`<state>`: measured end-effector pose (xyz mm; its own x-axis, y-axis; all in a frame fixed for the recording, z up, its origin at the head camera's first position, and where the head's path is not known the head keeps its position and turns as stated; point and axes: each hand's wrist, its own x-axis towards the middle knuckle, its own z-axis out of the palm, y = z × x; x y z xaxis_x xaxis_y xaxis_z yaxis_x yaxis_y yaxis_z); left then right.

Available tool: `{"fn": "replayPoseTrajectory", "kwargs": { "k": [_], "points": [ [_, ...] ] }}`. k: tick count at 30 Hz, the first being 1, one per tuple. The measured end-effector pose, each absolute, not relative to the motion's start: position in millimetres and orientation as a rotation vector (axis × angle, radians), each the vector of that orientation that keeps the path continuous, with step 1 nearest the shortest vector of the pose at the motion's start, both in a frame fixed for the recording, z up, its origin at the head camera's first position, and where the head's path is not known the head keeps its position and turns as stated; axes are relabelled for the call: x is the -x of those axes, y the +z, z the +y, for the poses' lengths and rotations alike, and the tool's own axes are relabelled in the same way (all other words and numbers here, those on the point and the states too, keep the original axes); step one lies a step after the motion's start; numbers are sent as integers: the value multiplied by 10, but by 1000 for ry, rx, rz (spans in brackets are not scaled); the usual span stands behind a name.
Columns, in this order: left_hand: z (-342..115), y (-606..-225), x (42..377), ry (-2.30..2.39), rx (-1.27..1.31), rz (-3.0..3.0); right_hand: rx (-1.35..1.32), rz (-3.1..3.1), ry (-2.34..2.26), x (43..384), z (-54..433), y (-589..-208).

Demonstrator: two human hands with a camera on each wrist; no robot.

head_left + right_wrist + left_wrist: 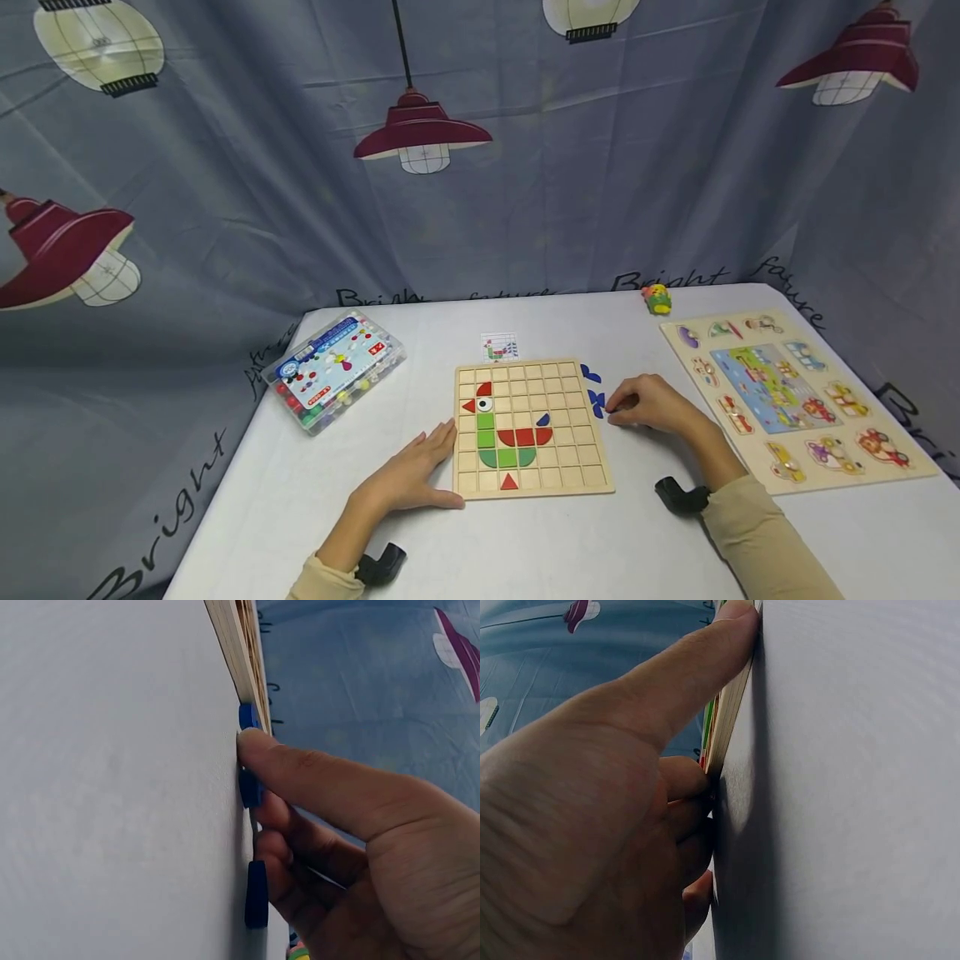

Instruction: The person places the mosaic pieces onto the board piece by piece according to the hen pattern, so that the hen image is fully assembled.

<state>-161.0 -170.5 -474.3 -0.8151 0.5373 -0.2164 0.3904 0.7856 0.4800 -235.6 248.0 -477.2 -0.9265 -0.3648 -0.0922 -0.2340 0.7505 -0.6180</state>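
A wooden grid board lies on the table. On it, red, green and blue pieces form a bird-like figure with a round eye piece; a red triangle sits in the bottom row. My left hand rests at the board's left edge, fingers extended and thumb at the near corner. Right of the board, my right hand pinches a small blue piece between thumb and fingers, low over the table. Other blue pieces lie along the board's right edge, one below the fingers in the right wrist view.
A small pattern card lies behind the board. At the left stands a clear plastic case of colourful beads. A large picture puzzle board fills the right side, with a small yellow-green toy behind it.
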Motion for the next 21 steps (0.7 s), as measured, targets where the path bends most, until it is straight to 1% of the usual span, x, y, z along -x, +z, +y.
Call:
{"fn": "replayPoseTrajectory", "kwargs": {
  "k": [4,12,21],
  "points": [
    [-1705,-4739,1607,595,-719,2633,439,2767,-933,2355,2533,-4754],
    [-1703,-4738,1610,591,-722,2639,631,2679,-993,2340,2639,-4702],
    [-1698,-4730,1607,587,-714,2635,572,2662,-943,2338,2638,-4711]
  ]
}}
